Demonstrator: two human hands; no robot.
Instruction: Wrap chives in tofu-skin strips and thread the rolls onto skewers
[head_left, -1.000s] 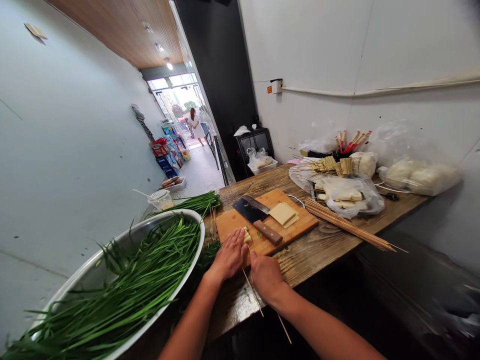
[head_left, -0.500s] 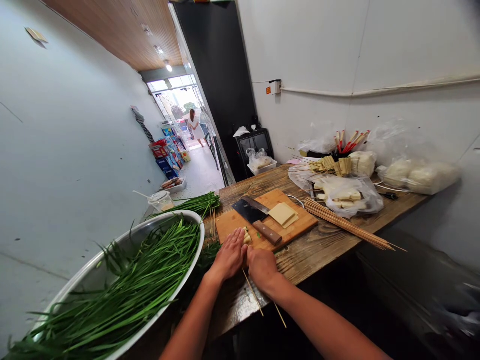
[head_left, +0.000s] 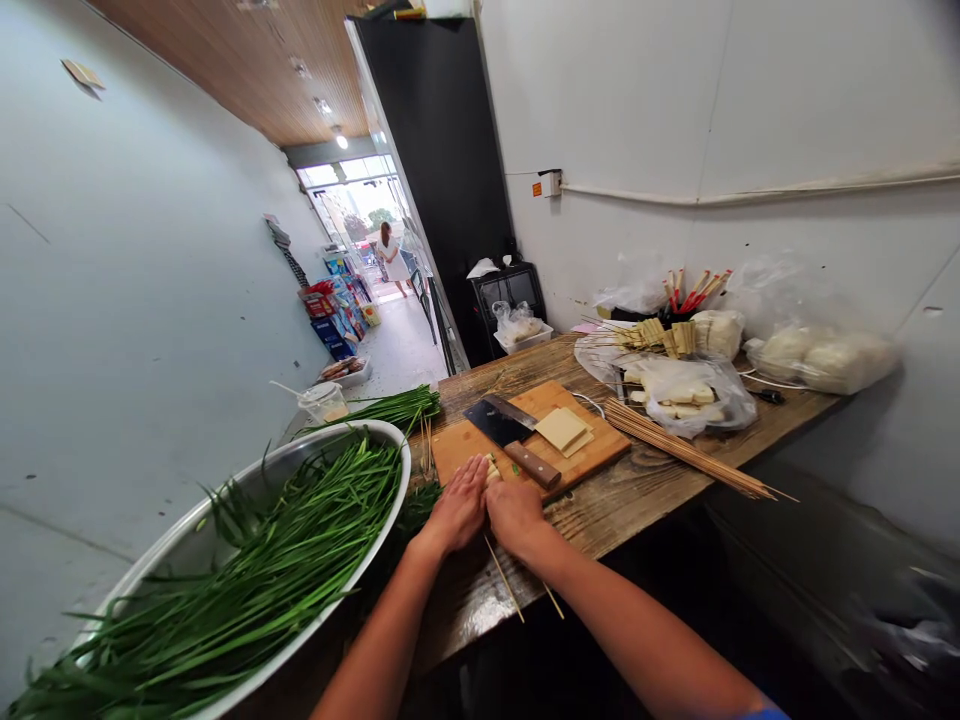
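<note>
My left hand lies with its fingers stretched out flat, pressing on pale tofu-skin rolls at the near edge of the wooden cutting board. Right beside it, my right hand is closed on a thin bamboo skewer, whose end sticks out below the fist. A second bamboo skewer comes out between the two hands. My fingers hide most of the rolls and where the skewers enter. On the board are two cleavers and a stack of square tofu sheets.
A large metal basin of green chives stands at left. Loose bamboo skewers lie right of the board. Behind them are bagged white pieces and skewered rolls. A person stands far off by the doorway.
My right hand has shifted slightly up and left, closer against my left hand. The skewer end under it has moved up toward the rolls. My left hand stays nearly in place.
</note>
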